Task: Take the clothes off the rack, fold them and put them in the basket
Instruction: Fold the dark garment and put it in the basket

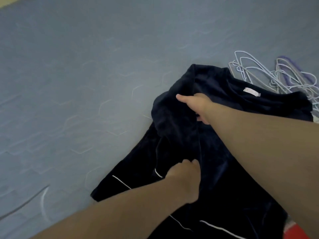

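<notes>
Dark garment (215,187) with white piping, spread over a grey quilted surface (86,83), upper part bunched up. Right hand (196,104) on that bunch, fingers curled into the fold and gripping it, thumb stretched along the top. Left hand (184,176) lower down, fingers closed in a pinch on the cloth just beside a piping line. White label (251,91) showing at the collar. Tangle of wire hangers (276,76) just beyond the garment, at the right.

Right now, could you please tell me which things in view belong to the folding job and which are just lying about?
Job: dark garment, gripped by left hand and right hand.
Lying about: pile of hangers beside it; single hanger, lower left; red object, bottom right.
</notes>
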`<state>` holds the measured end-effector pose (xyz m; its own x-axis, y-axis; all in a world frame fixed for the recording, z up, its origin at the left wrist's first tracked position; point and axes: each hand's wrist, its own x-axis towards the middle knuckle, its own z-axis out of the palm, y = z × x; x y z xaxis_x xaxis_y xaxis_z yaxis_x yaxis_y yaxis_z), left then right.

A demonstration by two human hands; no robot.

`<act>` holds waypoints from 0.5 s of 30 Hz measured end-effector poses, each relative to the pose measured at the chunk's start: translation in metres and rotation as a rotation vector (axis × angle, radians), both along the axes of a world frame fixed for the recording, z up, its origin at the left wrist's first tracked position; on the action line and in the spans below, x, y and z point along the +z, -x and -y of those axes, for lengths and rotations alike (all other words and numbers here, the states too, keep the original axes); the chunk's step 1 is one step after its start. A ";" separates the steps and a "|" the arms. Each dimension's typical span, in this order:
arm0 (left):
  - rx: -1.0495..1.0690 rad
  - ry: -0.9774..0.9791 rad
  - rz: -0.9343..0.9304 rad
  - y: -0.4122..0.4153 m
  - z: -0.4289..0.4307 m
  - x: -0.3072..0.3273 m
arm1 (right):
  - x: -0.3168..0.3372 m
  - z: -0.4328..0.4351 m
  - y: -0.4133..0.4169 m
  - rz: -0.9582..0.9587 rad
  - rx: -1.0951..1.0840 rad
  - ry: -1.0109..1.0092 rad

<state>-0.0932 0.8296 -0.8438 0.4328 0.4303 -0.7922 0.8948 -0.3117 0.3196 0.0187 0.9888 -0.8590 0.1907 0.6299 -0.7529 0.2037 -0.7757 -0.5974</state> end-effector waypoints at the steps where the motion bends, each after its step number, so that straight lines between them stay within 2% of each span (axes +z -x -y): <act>1: 0.044 0.130 0.003 -0.002 0.002 -0.001 | -0.002 0.000 0.002 0.012 -0.032 -0.023; 2: 0.136 0.339 0.005 -0.002 0.001 0.001 | -0.003 -0.002 0.005 0.017 -0.067 -0.047; 4: 0.417 0.923 0.025 0.000 -0.011 0.007 | -0.007 -0.004 0.006 0.037 -0.141 -0.063; 5: 0.493 1.145 0.049 0.003 -0.021 0.009 | -0.008 -0.005 0.004 0.042 -0.178 -0.072; 6: 0.524 1.246 0.088 0.007 -0.032 0.010 | -0.010 -0.006 0.000 0.047 -0.207 -0.085; 7: 0.538 1.235 0.111 0.012 -0.046 0.012 | -0.011 -0.006 -0.004 0.072 -0.218 -0.095; 9: 0.637 0.959 0.065 0.019 -0.072 0.009 | -0.013 -0.006 -0.014 0.090 -0.227 -0.081; 12: 1.031 0.352 -0.035 0.030 -0.109 -0.011 | -0.006 -0.005 -0.028 0.000 -0.271 -0.024; 13: 1.134 0.163 -0.019 0.030 -0.116 -0.016 | -0.003 -0.005 -0.032 -0.031 -0.299 -0.016; 15: 1.182 -0.136 0.053 0.027 -0.123 -0.023 | -0.001 -0.008 -0.038 -0.122 -0.345 -0.025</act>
